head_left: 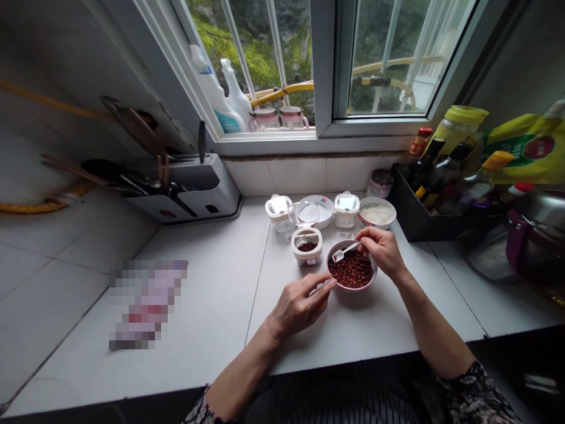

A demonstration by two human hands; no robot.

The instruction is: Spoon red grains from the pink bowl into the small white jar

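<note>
A round bowl (352,287) full of dark red dried bits stands on the white counter. My right hand (383,252) pinches the handle of a small white spoon (338,255), whose scoop is over the bits in the bowl. At the bowl's left rim, the fingertips of my left hand (304,301) touch its edge, the thumb and fingers close together. Just behind and left of the bowl sits an open clear jar (306,257) with a pale rim, holding some of the same red bits.
Behind are two lidded jars (280,219) (345,217), a white dish (324,212) and a bowl of white stuff (377,213). Bottles fill a dark box (419,227) at right. A utensil holder (212,191) stands back left; a blurred packet (152,303) lies left.
</note>
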